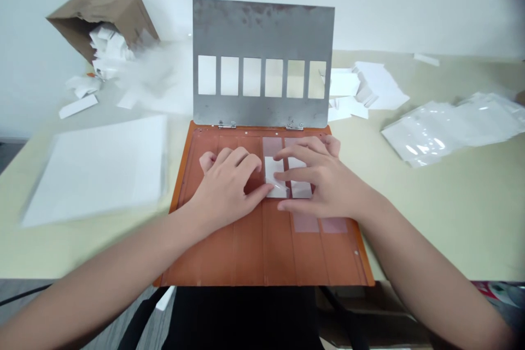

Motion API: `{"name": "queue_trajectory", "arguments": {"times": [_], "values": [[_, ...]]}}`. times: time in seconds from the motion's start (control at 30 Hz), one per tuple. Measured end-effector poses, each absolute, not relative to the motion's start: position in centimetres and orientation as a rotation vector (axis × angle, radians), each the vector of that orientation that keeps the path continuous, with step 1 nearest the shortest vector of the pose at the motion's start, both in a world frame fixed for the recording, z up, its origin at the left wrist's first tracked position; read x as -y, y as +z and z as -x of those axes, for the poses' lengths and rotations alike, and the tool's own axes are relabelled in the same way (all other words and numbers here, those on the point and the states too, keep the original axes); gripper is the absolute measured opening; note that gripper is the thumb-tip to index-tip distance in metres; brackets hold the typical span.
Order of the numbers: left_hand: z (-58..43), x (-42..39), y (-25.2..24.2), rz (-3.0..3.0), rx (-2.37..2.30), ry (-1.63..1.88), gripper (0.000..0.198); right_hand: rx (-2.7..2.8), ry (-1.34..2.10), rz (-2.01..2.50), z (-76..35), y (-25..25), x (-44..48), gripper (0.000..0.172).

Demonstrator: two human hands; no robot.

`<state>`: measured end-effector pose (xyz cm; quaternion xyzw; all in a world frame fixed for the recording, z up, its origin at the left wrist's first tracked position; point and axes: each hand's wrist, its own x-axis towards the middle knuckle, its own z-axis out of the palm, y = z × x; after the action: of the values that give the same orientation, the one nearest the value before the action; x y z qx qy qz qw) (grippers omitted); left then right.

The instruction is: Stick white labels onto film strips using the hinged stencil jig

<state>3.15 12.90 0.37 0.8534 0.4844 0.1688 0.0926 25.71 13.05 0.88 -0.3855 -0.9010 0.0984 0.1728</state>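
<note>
Working on the left card (272,168), lying on the orange board (213,251), with film (280,186) slanting across its lower part, seemingly unfinished. Having the right card (301,190) lying just beside, progress unclear. Curling the left hand (227,183) loosely against the film; spreading the right hand (326,175) over both cards, pinching impossible to tell. Having the plate (262,24) standing raised behind.

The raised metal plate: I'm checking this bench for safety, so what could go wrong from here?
The metal plate stands open on its hinges; if it tipped forward, it could strike the hands over the orange board. The white card at their fingertips might shift or crease. White scraps at the cardboard box's mouth may slide farther out.
</note>
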Motion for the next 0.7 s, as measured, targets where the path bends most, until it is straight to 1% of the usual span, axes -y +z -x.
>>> {"name": "queue_trajectory", "arguments": {"times": [0.1, 0.17, 0.37, 0.5, 0.6, 0.7], "values": [[-3.1, -13.0, 0.2, -2.569, -1.418, 0.519, 0.022, 2.524, 0.248, 1.100, -25.5, 0.6, -13.1, 0.022], [-3.1, -13.0, 0.1, -2.593, -1.400, 0.551, 0.021, 2.495, 0.232, 1.109, -25.3, 0.4, -13.1, 0.019], [-2.9, -12.3, 0.2, -2.710, -1.346, 0.680, 0.018, 2.461, 0.208, 1.091, -25.1, 0.1, -13.3, 0.018], [-2.6, -11.6, 0.1, -2.895, -1.024, 0.787, 0.021, 2.441, 0.200, 1.072, -25.1, -0.1, -13.5, 0.018], [-2.3, -11.3, -0.3, -2.981, -0.836, 0.701, 0.024, 2.427, 0.192, 1.067, -24.9, -0.2, -13.6, 0.017], [-2.1, -11.1, -0.4, -2.985, -0.828, 0.614, 0.031, 2.417, 0.192, 1.083, -24.8, -0.1, -13.7, 0.019]]}}
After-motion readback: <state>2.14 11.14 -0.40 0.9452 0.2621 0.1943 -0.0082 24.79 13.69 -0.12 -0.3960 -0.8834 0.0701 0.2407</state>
